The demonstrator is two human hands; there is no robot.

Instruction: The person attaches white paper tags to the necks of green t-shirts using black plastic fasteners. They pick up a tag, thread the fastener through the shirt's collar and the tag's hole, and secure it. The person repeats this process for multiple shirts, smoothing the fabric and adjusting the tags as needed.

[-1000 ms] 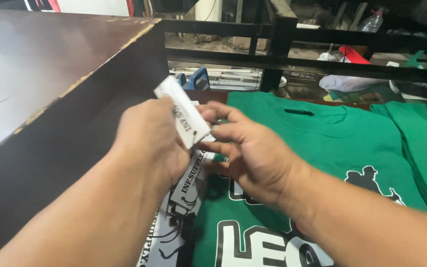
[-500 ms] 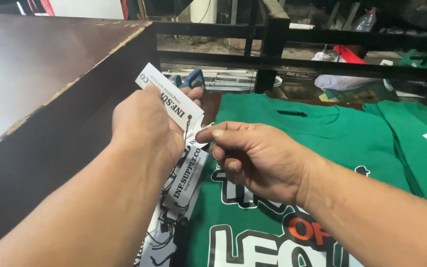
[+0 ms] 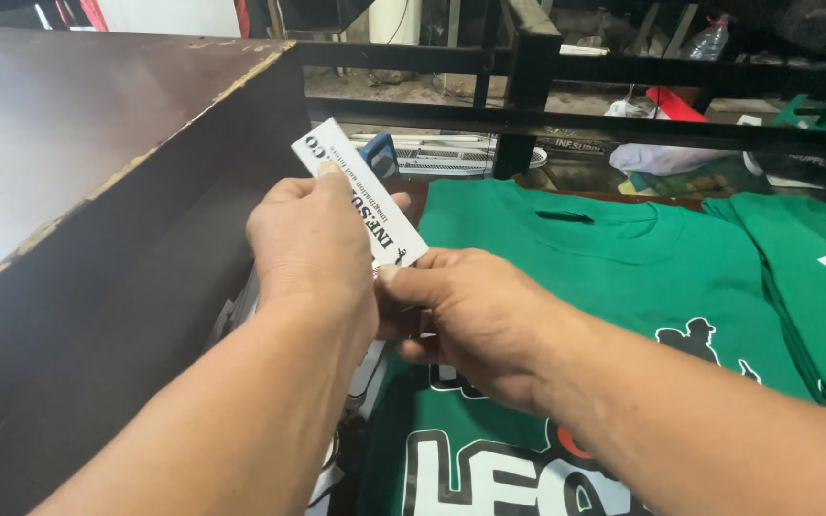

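A white paper tag (image 3: 360,196) with dark print is up in the air, tilted, just over the collar end of a green T-shirt (image 3: 566,287). The left hand (image 3: 313,253) has it pinched, grip closed around the tag's lower half. The right hand (image 3: 475,320) meets it from below, fingertips pressed together at the tag's bottom corner; what sits between them is hidden. The shirt lies flat on the tabletop, a second green shirt (image 3: 815,287) beside it at right, a dark wooden board (image 3: 78,143) at left.
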